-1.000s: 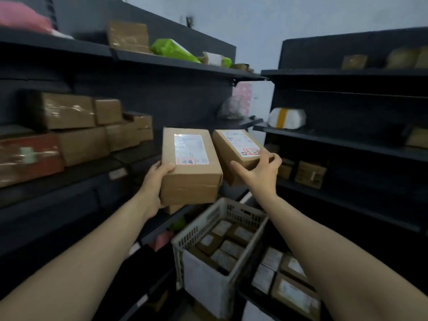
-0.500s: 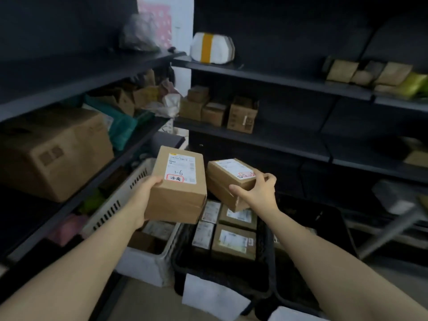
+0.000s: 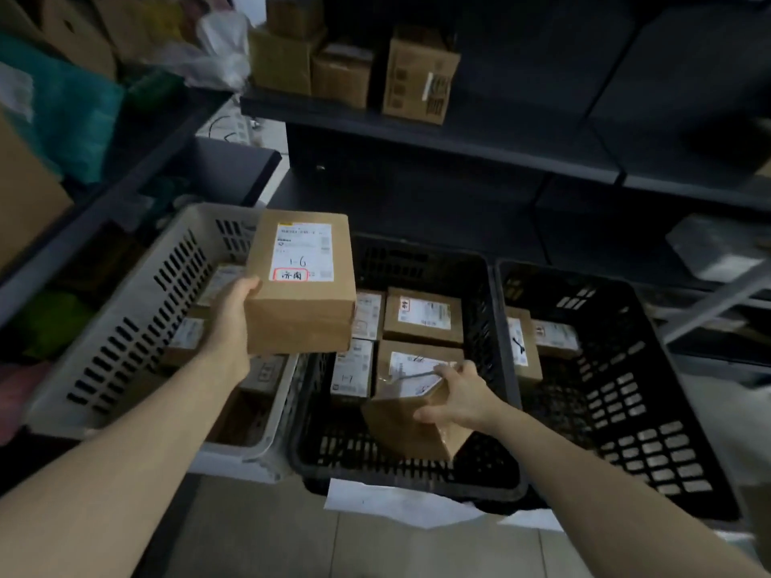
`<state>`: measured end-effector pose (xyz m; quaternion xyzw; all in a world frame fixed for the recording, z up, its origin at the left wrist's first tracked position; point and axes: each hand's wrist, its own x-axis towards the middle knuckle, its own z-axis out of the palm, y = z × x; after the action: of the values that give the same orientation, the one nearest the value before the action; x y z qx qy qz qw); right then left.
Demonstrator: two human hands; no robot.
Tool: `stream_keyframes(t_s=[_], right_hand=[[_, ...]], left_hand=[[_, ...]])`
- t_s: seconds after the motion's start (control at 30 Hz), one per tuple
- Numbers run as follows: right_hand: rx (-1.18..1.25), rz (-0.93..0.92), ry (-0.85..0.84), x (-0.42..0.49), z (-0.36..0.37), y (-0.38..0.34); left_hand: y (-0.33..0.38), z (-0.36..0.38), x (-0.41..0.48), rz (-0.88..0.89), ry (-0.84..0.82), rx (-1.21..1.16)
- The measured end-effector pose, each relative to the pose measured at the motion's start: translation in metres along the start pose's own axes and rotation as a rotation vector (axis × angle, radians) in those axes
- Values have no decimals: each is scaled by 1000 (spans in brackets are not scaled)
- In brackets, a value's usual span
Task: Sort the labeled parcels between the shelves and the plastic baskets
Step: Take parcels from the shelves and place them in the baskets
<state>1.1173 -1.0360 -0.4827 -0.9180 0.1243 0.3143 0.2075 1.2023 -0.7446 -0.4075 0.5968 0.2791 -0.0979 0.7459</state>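
Over the black basket (image 3: pixel 479 285), right grip (image 3: pixel 459 400) clasps a tilted parcel (image 3: pixel 400 427); left grip (image 3: pixel 231 319) clasps labeled box (image 3: pixel 300 298).

Pale tiled floor (image 3: pixel 258 536). Three slotted plastic baskets stand on it in a close row: a white basket (image 3: pixel 137 319) at left, a black basket (image 3: pixel 354 456) in the middle, a second black basket (image 3: pixel 651 410) at right. A white paper sheet (image 3: pixel 388 500) sits at the middle basket's front foot; unclear whether it lies on the tiles or hangs from the rim. Behind, the dark rear shelf (image 3: pixel 459 139) carries three cardboard boxes (image 3: pixel 417 77) side by side. The left shelf (image 3: pixel 125 200) bears a teal bag (image 3: pixel 71 114) and a large carton (image 3: pixel 25 194).
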Motion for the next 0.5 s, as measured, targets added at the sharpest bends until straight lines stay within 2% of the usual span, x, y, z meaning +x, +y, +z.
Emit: stream_keyframes(t_s=[0.1,0.17,0.37,0.5], right_hand=[[-334,-38,39,20,24,-2],[-439,-79,60,32,38,-4],[-328,-241,-85,64,74,-1],[-228,-309,-115,80,91,-5]], left_hand=[[-18,0,17,10,20,-28],[-30,-1,24,27,31,-43],[-51,-5,29,61,42,-91],[-57,-7,33,98,29,-82]])
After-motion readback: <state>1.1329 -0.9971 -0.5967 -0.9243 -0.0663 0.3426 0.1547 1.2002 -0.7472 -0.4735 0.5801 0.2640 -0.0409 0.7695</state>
